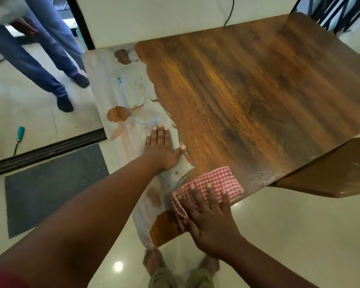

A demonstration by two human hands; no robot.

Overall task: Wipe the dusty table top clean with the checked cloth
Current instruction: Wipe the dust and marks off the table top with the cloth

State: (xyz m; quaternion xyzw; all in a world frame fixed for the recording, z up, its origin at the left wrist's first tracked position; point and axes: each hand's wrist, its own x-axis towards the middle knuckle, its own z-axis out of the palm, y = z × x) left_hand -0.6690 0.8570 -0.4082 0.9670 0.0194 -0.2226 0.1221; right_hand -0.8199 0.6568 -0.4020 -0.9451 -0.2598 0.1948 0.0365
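Checked cloth (208,190) flat under right hand (211,222) spread fingers (197,197), left hand (161,151) open, palm on dusty table top (121,84)

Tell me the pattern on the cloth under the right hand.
Red-and-white check on the cloth, clearest in the head view.

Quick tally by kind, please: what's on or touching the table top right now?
Hands: 2, the left hand flat on the dusty strip and the right hand pressing the cloth
Checked cloth: 1
Total: 3, all on the table top
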